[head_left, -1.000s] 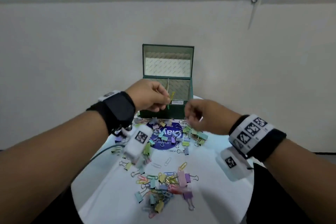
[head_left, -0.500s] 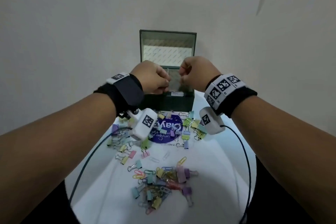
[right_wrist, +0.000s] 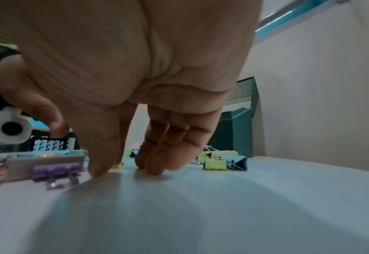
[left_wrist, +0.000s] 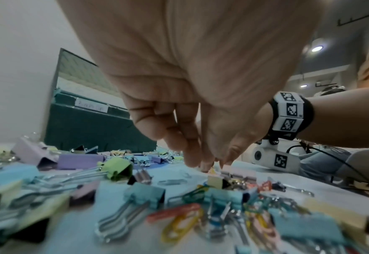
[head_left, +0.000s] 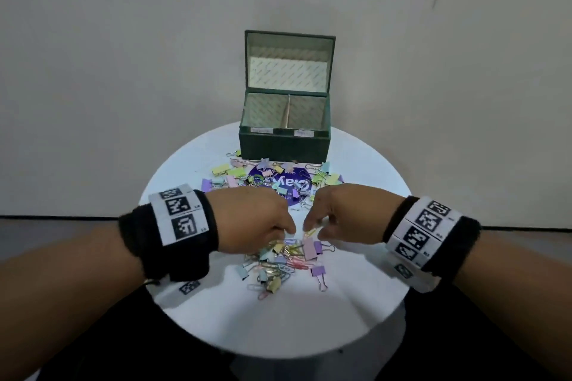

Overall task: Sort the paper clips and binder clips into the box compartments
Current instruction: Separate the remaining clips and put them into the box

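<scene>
**Both hands lowered to the near heap; box open at twelve o'clock**

A round white table (head_left: pixel 356 318) is seen from the head view, with a dark green box (head_left: pixel 284 145) set at its twelve o'clock edge. The lid is raised upright, and the inside is split by a thin divider (head_left: pixel 287 111) into a left and a right compartment, each marked by a small white label on the front rim. The floors of both compartments are hidden behind the front wall, so what lies in them cannot be told.

Pastel binder clips (head_left: pixel 310 248) and coloured paper clips (head_left: pixel 295 264) are spread in two heaps: one just in front of the box, over a round purple sticker (head_left: pixel 286 184), and one nearer the table's centre.

The left hand (head_left: pixel 250 219) and right hand (head_left: pixel 346 213) are lowered side by side over the twelve o'clock edge of the nearer heap. A yellow paper clip (head_left: pixel 310 232) lies between the fingertips of the two hands.

In the left wrist view the fingers (left_wrist: pixel 192 146) are seen bunched downward with thumb and tips drawn together at the clips; whether anything is pinched cannot be told. In the right wrist view, the fingers (right_wrist: pixel 163 154) are shown reaching down nearly straight, tips on the bare tabletop, a lilac binder clip (right_wrist: pixel 55 170) just at nine o'clock of the forefinger, nothing gripped. Only the head view shows the divider.
</scene>
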A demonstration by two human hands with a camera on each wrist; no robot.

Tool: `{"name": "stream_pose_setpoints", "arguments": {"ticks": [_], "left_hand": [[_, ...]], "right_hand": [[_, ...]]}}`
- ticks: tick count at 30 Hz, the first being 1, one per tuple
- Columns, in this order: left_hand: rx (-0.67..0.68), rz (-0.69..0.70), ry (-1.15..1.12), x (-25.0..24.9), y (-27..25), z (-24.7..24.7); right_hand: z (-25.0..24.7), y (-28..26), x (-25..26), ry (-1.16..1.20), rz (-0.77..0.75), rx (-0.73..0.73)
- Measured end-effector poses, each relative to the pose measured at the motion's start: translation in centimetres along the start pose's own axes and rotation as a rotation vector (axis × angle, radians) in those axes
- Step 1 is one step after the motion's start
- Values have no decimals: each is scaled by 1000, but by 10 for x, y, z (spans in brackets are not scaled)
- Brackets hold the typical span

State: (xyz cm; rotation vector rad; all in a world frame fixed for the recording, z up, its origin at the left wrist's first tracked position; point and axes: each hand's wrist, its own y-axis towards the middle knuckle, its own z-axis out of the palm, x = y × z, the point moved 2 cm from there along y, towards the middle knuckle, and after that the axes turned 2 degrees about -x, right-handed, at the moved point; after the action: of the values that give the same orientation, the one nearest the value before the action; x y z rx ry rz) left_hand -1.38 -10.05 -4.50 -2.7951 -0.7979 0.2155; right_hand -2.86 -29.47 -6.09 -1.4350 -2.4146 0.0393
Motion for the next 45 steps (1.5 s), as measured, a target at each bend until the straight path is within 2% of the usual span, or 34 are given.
{"name": "stream_pose_setpoints", "arguments": {"ticks": [7, 11, 14, 17, 20, 22, 26, 28, 31, 40, 43, 45], "left_hand": [[-29, -83, -27, 2, 6, 6], [-28, -100, -52, 0, 2, 6], [-77, -162, -175, 9, -5, -2], [-181, -263, -348, 27, -9, -12], [-294, -371, -374, 42, -8, -14], [-297, -377, -272, 45, -8, -13], [-126, -216, -111, 32, -9, -6], [-41, -180, -38, 25, -9, -1], [-9, -105, 83, 18, -6, 5], [-152, -50, 138, 18, 1, 10], [-222, -80, 35, 24, -3, 4], [-288, -168, -170, 31, -11, -5]], "right_hand": [[10, 5, 4, 13, 9, -81], [8, 4, 4, 40, 45, -201], [6, 3, 5, 85, 33, -294], [4, 2, 6, 142, 34, -349], [2, 4, 7, 127, 34, -297], [1, 5, 8, 125, 26, -278], [-1, 2, 8, 215, 87, -305], [0, 2, 9, 221, 105, -300], [2, 4, 10, 176, 135, -268], [4, -3, 14, 232, 60, -109], [5, -12, 15, 97, 77, -85], [8, -19, 14, 30, 90, -52]]}}
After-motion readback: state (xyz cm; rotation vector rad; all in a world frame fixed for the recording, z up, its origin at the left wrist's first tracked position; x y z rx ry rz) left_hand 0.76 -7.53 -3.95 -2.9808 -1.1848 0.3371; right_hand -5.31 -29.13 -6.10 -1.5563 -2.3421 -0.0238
